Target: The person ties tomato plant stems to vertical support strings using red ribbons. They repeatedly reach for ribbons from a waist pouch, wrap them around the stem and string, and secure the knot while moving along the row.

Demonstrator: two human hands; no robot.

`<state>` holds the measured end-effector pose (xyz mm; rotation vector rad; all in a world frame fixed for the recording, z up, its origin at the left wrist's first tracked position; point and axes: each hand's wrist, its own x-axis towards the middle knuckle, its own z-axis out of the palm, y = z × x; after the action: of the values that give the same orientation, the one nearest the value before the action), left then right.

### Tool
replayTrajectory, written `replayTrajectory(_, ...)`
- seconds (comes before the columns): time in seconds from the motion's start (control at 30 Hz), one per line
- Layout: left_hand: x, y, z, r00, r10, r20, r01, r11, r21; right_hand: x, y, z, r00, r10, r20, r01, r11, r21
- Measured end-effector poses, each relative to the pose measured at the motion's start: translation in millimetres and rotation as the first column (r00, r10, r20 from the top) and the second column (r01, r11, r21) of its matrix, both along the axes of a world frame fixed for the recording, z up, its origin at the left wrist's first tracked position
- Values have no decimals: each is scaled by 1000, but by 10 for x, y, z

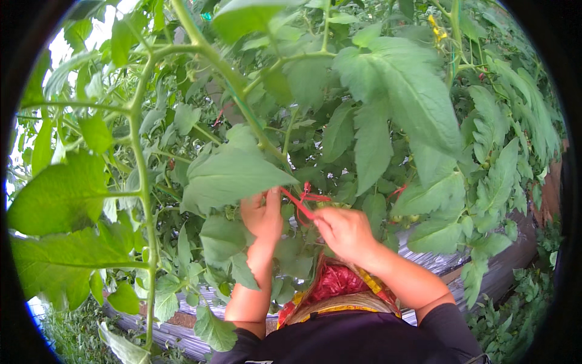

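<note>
Before me a tomato plant's stem [252,119] slopes down with a green twine along it. Near its lower part, my left hand [263,214] has its fingers closed around one end of a red plastic tie [298,203]; a large leaf [241,175] partly covers the fingertips. My right hand [343,231] pinches the other part of the red tie, which is stretched between the hands. Just above the right hand is a red knot with loose ends [309,193]. Against my waist hangs an open bag [350,305] full of red ties [338,280].
A thick bare stem [144,182] with broad leaves rises close on the left. Large leaves [400,86] overhang at the upper right. Silvery mulch film [432,250] covers the bed below. Another red tie [398,192] shows among the foliage on the right.
</note>
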<state>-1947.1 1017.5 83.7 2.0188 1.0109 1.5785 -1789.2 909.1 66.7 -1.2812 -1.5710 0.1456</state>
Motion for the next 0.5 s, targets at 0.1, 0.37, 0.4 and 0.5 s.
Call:
replayTrajectory(0.1,120,-13,238,992,-102,70,108,991,-83,200,267,229,985,81,-155,-88,995,-44)
replayTrajectory(0.37,220,-20,436,957,-69,283,97,992,-87,494,1135,407,-270,451,-850,-789,402,464)
replayTrajectory(0.4,212,-71,479,981,-41,188,51,997,-49,513,1176,448,-243,445,-862,-805,404,435)
replayTrajectory(0.5,227,-109,556,986,-34,161,38,999,-24,408,1292,500,63,503,-862,-812,528,248)
